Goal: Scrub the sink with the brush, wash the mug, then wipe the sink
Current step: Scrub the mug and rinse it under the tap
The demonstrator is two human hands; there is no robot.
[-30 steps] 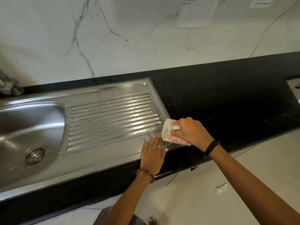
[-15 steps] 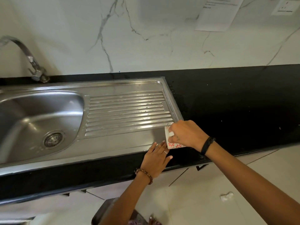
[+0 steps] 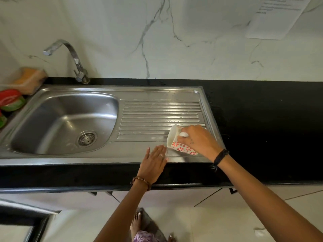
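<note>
Mug (image 3: 181, 145): tipped on its side over near-right drainboard of sink (image 3: 157, 95) | right hand (image 3: 199, 140): fingers clamped on handle | left hand (image 3: 153, 161): fingers straight, together, flat on steel | Risk: wet grip may slip, mug knocks steel, chips.

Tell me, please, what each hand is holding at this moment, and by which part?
The right hand grips the mug by its handle, tilted over the sink's drainboard. The left hand holds nothing; its fingers lie flat on the steel.
</note>
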